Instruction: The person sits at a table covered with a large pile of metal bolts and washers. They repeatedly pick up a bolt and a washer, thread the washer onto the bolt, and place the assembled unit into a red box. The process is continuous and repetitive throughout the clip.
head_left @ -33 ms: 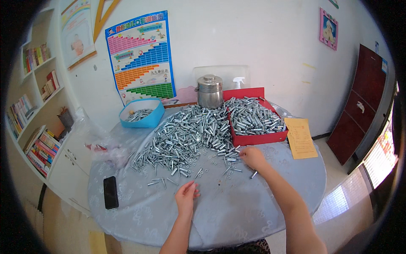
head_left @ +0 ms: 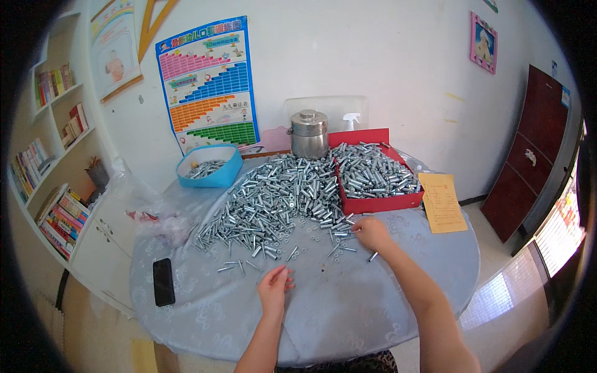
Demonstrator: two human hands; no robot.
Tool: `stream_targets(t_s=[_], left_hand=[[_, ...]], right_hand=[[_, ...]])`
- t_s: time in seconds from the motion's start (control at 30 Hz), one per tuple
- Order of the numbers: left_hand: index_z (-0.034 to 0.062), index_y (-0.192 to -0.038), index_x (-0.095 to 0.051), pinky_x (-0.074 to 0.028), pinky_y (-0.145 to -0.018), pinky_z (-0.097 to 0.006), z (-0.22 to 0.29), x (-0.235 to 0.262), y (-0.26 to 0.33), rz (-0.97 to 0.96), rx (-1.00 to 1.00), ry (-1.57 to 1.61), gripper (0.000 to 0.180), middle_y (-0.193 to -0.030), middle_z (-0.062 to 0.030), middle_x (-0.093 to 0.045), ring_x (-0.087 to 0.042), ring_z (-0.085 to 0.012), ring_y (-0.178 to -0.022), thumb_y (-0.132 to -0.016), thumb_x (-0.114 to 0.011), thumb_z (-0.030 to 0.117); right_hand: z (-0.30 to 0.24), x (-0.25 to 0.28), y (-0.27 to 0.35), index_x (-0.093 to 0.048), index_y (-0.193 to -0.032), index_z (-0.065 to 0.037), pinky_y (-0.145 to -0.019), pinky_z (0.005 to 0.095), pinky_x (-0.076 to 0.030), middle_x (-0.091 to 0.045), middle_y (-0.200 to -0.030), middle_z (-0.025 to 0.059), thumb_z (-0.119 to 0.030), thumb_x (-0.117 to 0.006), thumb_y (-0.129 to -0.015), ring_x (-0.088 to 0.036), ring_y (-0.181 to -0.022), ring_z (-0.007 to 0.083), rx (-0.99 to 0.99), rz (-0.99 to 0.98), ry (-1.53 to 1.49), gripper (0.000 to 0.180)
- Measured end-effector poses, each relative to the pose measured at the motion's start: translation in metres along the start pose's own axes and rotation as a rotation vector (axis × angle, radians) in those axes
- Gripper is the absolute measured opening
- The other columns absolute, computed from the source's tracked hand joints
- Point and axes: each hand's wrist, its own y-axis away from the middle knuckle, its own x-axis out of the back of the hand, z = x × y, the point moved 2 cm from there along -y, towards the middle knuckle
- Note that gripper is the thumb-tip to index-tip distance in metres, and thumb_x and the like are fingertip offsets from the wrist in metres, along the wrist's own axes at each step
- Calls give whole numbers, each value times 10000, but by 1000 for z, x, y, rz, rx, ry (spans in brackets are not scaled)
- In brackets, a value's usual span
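Note:
A wide heap of silvery metal bolts (head_left: pixel 261 205) spreads over the cloth-covered round table. At its right front edge, my right hand (head_left: pixel 372 232) is closed, its fingertips pinched on what looks like a bolt; the fingers partly hide it. My left hand (head_left: pixel 274 286) hovers just in front of the heap with fingers loosely bent and apart, and no object shows in it. Loose washers (head_left: pixel 296 252) and single bolts lie between the hands. One short bolt (head_left: pixel 372 256) rests on the cloth just below my right hand.
A red box (head_left: pixel 382 204) full of bolts stands behind my right hand. Farther back are a steel canister (head_left: pixel 309 138) and a blue basket (head_left: pixel 214 179). A phone (head_left: pixel 163 283) and plastic bags (head_left: pixel 165 224) lie left; a yellow paper (head_left: pixel 443 205) lies at the right edge.

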Motion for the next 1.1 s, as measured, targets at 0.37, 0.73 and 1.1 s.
stream_targets(t_s=[0.37, 0.73, 1.1], left_hand=[[-1, -955, -579, -503, -540, -246, -7, 4, -3, -20, -18, -14, 162, -859, -94, -618, -559, -114, -652, -819, -557, 86], [4, -952, -579, -511, -547, -263, -14, 7, -4, -37, -10, 9, 164, -872, -100, -620, -569, -127, -664, -818, -560, 97], [-5, -948, -589, -503, -574, -247, -14, 0, 0, -129, -9, -51, 173, -857, -87, -625, -579, -120, -706, -814, -573, 103]], right_hand=[[22, -22, 3, -618, -817, -79, -730, 352, -450, -596, -843, 98, -116, -616, -612, -559, -829, 263, 66, 12, 96, 208], [-10, -10, 38, -591, -810, -75, -678, 363, -469, -622, -805, 103, -179, -625, -641, -593, -760, 262, -91, -161, -120, 201], [-28, -16, 50, -600, -809, -67, -659, 362, -470, -620, -803, 123, -145, -623, -627, -595, -738, 268, -83, 25, -113, 199]])
